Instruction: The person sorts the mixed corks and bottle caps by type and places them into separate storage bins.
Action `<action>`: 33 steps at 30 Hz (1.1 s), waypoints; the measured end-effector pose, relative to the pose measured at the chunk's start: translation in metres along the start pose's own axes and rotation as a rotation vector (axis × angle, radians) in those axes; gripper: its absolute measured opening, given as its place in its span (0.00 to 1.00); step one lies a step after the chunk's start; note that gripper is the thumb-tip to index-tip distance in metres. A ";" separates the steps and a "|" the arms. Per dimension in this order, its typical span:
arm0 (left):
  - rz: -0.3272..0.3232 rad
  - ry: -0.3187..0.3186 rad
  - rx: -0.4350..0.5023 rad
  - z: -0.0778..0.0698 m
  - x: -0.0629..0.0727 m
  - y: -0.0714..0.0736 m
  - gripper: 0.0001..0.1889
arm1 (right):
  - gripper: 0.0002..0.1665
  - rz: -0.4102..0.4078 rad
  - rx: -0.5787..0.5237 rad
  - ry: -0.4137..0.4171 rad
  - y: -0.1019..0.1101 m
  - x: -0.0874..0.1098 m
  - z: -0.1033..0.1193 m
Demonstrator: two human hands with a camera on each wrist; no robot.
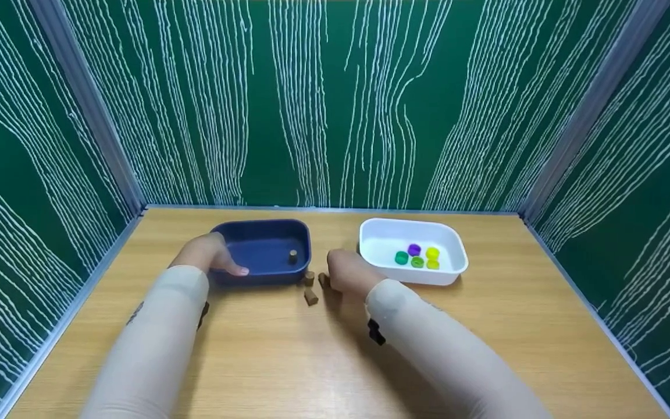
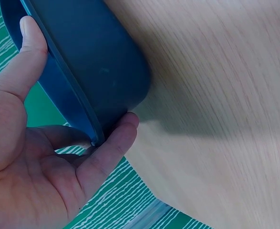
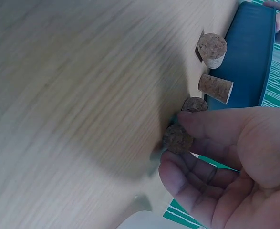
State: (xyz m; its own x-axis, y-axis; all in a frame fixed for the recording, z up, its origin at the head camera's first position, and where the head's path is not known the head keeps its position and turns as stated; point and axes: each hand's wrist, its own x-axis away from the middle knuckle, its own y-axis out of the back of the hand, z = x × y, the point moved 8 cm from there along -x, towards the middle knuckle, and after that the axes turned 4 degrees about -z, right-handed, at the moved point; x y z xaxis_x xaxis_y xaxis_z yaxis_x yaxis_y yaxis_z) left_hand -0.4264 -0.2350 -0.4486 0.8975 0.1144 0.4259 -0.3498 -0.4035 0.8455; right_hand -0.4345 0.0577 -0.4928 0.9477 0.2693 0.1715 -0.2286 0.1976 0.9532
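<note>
My left hand point(image 1: 210, 255) grips the left end of a dark blue tray point(image 2: 97, 62), thumb over the rim and fingers against the outside wall. One cork stopper point(image 1: 292, 256) stands inside that tray. Between the two trays, my right hand point(image 3: 240, 162) pinches a cork stopper point(image 3: 178, 139) at the table with thumb and fingertips. Another cork point(image 3: 195, 104) lies just past the thumb, partly covered by it. Two more loose corks, one point(image 3: 212, 46) with its round end showing and one on its side point(image 3: 216, 88), are near the blue tray's wall.
To the right, a white tray point(image 1: 405, 275) contains several small round pieces, among them a purple one point(image 1: 414, 249), a green one point(image 1: 402, 257) and a yellow one point(image 1: 432, 253). Green walls with white wavy lines point(image 1: 297, 105) enclose the wooden table point(image 1: 288, 361) at the back and sides.
</note>
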 end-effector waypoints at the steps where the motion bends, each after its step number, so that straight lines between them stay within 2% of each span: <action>1: 0.000 -0.003 -0.005 0.000 0.000 0.000 0.67 | 0.06 0.003 -0.003 0.004 0.000 0.000 0.000; 5: -0.003 -0.002 -0.004 0.001 -0.001 0.000 0.67 | 0.06 -0.003 -0.009 0.021 0.004 -0.001 0.001; 9: 0.005 0.001 -0.019 0.001 -0.004 -0.002 0.67 | 0.02 -0.052 0.028 0.056 0.015 -0.002 0.005; 12: 0.011 0.001 -0.034 0.002 -0.005 -0.003 0.66 | 0.03 -0.090 0.030 0.072 0.027 -0.004 0.010; 20: 0.018 0.014 0.002 0.000 -0.001 -0.001 0.66 | 0.09 -0.177 -0.023 0.098 0.058 -0.007 0.027; 24: 0.014 0.017 0.008 0.000 0.000 0.000 0.66 | 0.05 -0.240 -0.077 0.125 0.070 -0.008 0.039; 26: 0.011 0.017 0.004 0.000 -0.001 -0.001 0.65 | 0.03 -0.265 -0.109 0.135 0.073 -0.008 0.045; 33: 0.008 0.028 0.010 0.002 -0.005 -0.002 0.65 | 0.09 -0.284 -0.154 0.179 0.072 -0.011 0.065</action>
State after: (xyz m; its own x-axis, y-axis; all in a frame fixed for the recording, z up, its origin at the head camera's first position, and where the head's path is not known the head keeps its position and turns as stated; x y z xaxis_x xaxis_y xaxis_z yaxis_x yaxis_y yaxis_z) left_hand -0.4298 -0.2363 -0.4535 0.8867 0.1362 0.4418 -0.3543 -0.4140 0.8385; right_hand -0.4469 0.0075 -0.4095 0.9273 0.3412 -0.1537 -0.0059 0.4241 0.9056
